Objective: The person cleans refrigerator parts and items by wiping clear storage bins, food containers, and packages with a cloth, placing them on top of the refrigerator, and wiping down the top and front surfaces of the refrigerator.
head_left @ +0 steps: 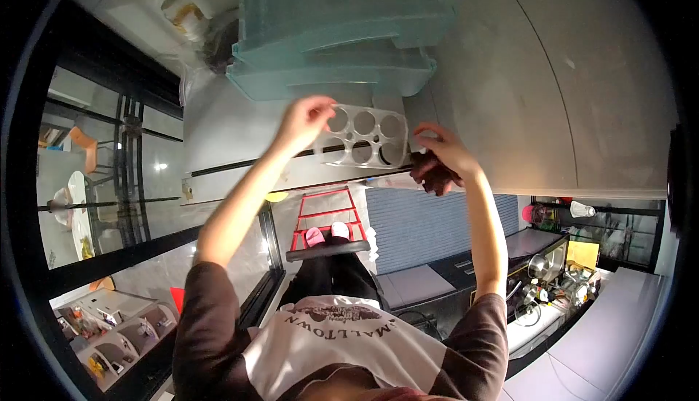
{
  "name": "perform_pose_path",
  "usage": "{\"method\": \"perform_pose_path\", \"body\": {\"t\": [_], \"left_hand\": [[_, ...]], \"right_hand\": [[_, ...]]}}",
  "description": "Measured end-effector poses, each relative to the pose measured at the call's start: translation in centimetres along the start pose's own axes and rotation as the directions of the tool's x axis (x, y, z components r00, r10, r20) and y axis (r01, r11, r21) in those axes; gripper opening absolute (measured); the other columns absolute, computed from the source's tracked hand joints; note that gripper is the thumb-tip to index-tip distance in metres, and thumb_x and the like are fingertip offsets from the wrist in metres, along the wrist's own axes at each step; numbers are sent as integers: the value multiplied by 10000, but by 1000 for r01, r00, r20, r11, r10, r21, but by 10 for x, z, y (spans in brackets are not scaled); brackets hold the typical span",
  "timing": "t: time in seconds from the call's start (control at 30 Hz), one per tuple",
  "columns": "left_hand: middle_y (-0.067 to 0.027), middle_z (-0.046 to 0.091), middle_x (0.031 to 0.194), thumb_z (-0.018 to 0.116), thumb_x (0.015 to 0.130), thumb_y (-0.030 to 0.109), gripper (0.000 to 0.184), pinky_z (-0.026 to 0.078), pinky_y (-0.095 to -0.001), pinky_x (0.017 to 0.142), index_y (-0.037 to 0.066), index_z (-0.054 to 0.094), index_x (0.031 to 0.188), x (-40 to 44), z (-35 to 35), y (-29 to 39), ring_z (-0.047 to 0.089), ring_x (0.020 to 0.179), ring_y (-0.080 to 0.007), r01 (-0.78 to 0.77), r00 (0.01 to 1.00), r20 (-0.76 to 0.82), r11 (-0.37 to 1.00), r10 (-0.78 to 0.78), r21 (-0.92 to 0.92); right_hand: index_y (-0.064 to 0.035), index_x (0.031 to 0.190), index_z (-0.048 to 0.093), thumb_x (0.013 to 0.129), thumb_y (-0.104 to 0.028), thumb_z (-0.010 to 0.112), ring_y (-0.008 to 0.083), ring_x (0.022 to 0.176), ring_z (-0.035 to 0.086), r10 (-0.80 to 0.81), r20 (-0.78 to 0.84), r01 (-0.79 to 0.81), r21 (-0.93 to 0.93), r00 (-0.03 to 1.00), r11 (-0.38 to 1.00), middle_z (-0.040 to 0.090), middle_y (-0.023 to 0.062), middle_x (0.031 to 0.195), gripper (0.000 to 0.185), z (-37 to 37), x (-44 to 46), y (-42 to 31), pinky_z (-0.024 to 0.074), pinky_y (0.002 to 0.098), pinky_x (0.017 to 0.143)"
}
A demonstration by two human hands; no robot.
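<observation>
My left hand [309, 123] grips the upper left corner of a clear plastic tray [364, 137] with six round holes, held in front of the cabinet shelf. At the tray's right side is my right hand [444, 155], its thumb and index finger apart, with a dark brown crumpled cloth [435, 175] held under its other fingers. Behind the tray, two translucent teal drawers [335, 73] stand stacked on the shelf.
A white roll-like item [184, 15] lies at the shelf's back left. The white shelf edge [240, 181] runs below the tray. Below are a red step ladder [328, 215] and a cluttered counter [546, 306] at the right.
</observation>
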State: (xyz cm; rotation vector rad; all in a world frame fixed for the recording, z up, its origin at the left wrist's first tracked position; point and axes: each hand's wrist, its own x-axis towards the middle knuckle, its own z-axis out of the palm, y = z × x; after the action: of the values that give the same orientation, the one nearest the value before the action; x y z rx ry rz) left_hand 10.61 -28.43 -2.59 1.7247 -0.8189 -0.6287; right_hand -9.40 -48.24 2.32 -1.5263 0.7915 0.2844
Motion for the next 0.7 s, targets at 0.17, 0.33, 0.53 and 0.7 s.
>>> {"method": "perform_pose_path", "body": {"t": [0.17, 0.33, 0.53, 0.7], "left_hand": [[-31, 599, 795, 541, 787, 123, 189, 409, -187, 522, 22, 570, 943, 22, -112, 104, 519, 597, -62, -132, 936, -325, 991, 134, 29], [-93, 603, 789, 562, 763, 88, 164, 442, -210, 486, -17, 567, 888, 156, -177, 61, 576, 582, -147, -175, 916, -400, 932, 36, -317], [-90, 596, 760, 597, 725, 55, 129, 458, -231, 433, 16, 571, 846, 215, -138, 37, 570, 541, -160, 44, 900, -408, 962, -156, -271], [-70, 591, 740, 599, 732, 74, 126, 474, -249, 457, 43, 578, 853, 241, -124, 16, 566, 539, -159, 174, 880, -420, 973, -222, -149]], "right_hand": [[-38, 952, 520, 803, -207, 448, 91, 501, 459, -251, -116, 269, 172, 961, 948, 450, 12, 564, 235, -20, -42, 14, 367, 202, 463], [-10, 928, 506, 794, -286, 441, 67, 502, 443, -201, -86, 218, 326, 976, 920, 481, 17, 571, 313, -7, -68, 38, 332, 179, 455], [-44, 896, 547, 809, -216, 447, 66, 526, 436, -60, -116, 93, 304, 991, 948, 482, 12, 585, 217, -3, -93, 54, 355, 185, 492], [-30, 897, 532, 828, -219, 436, 59, 472, 430, -127, -184, 183, 333, 975, 925, 491, 20, 566, 223, -17, -101, 86, 326, 173, 432]]}}
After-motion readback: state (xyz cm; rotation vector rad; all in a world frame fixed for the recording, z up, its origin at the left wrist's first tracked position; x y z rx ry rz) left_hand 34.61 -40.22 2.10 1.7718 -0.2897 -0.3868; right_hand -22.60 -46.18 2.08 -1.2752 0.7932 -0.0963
